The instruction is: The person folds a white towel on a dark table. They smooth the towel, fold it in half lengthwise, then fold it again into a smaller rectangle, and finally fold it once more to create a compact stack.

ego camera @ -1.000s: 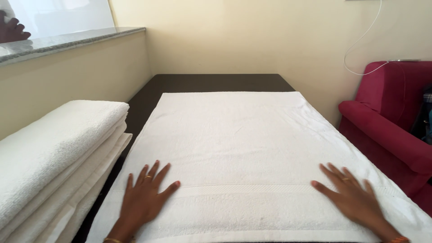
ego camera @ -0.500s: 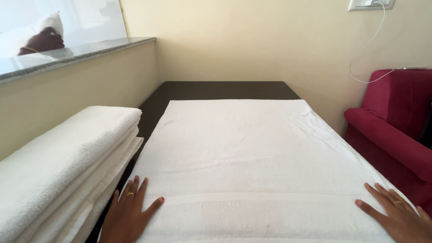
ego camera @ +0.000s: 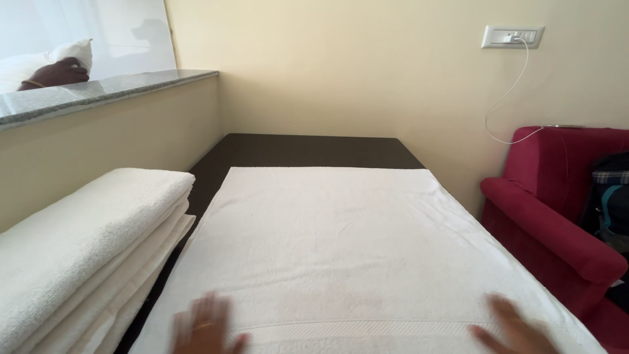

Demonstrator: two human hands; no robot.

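A large white towel (ego camera: 341, 249) lies spread flat over a dark table (ego camera: 308, 149). My left hand (ego camera: 204, 328) rests flat on the towel's near left part, fingers apart, blurred by motion. Flat on the near right edge of the towel lies my right hand (ego camera: 514, 331), also blurred, with its fingers spread. Neither hand holds anything.
A stack of folded white towels (ego camera: 85, 242) sits to the left of the table. A red armchair (ego camera: 557, 216) with a dark bag stands at the right. A grey stone ledge (ego camera: 105, 95) runs along the left wall; another person's hand (ego camera: 56, 73) holds white cloth behind it. A white cable hangs from a wall socket (ego camera: 512, 37).
Both my hands have slid back toward the near edge of the towel and apart. The view has tilted upward, showing more wall and the socket.
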